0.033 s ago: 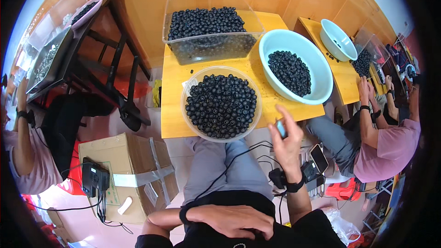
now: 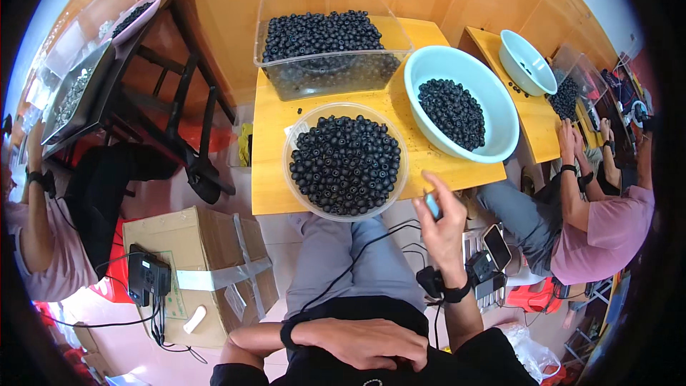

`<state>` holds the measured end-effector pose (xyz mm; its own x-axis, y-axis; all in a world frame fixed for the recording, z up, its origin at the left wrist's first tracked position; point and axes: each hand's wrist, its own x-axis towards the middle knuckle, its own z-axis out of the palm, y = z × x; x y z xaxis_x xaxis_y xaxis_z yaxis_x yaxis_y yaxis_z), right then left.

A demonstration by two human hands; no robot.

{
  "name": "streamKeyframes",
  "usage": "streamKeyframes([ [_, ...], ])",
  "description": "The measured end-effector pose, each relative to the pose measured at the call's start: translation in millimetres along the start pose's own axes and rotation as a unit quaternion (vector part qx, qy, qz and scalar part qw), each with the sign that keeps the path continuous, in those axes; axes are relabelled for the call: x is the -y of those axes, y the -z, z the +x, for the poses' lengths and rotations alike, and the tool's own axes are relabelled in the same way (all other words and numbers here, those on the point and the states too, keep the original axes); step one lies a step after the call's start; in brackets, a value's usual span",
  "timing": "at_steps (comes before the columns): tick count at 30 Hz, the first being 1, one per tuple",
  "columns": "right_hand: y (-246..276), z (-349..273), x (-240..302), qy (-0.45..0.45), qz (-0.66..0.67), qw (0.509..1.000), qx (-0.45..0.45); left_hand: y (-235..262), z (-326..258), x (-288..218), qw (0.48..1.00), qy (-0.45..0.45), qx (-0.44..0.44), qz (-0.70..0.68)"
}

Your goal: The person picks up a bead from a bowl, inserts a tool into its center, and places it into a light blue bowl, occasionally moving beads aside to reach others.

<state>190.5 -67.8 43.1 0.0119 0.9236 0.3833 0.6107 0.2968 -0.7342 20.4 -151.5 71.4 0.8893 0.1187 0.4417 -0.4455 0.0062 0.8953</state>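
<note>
The right hand (image 2: 446, 234) is pinching a small blue object (image 2: 432, 206) — heaped black beads (image 2: 345, 164) are lying forward-left of it — while the left hand (image 2: 368, 343) is resting, grip unclear.

A yellow wooden table (image 2: 269, 164), in front of the right hand (image 2: 444, 227)
To the hand's left, a clear round bowl (image 2: 303, 124) pokes a bit over the table's near edge. A light blue bowl (image 2: 496, 114) sits ahead of the hand and a little to its right. Farther off, ahead and left, is a clear box (image 2: 332, 80), with a little black bead (image 2: 299, 111) near it.
</note>
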Motion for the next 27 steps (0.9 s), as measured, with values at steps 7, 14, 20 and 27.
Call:
streamKeyframes([
  [7, -13, -19, -5, -0.030, 0.011, 0.999, 0.042, -5, 14, 3, 0.998, 0.034, 0.008, 0.049],
  [14, -29, -19, 0, -0.004, 0.034, 0.999, 0.027, -32, 17, 22, 0.985, -0.032, -0.097, 0.139],
  [20, -31, -20, 3, 0.007, 0.040, 0.999, 0.037, -18, 24, 23, 0.996, 0.039, 0.009, 0.076],
  [27, -30, -19, -3, 0.011, 0.030, 0.999, 0.034, -11, 13, 12, 0.996, 0.044, 0.017, 0.081],
])
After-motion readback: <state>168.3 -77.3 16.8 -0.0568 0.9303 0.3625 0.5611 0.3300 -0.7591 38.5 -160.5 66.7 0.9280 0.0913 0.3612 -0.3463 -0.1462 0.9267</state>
